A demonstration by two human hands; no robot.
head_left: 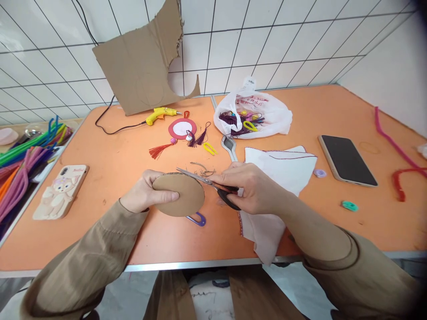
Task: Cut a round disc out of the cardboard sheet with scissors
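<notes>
My left hand (147, 192) pinches the left side of a round cardboard disc (180, 200), its thumb on the flat face. In my right hand (247, 186) are scissors (207, 180) with black handles. Their blades lie along the disc's upper right edge. Thin cardboard scraps (202, 170) lie on the table just beyond the blades. Partly under the disc is a blue clip (199, 219). A white cloth (283, 169) with a dark stitched edge lies beneath and beside my right forearm.
Behind are a yellow glue gun (162, 115), a pink-rimmed round piece (175, 129), tassels and a white plastic bag (273, 115). Cut cardboard (140, 66) leans on the tiled wall. Phones lie left (62, 191) and right (348, 160); colourful pipe cleaners (20, 178) at far left.
</notes>
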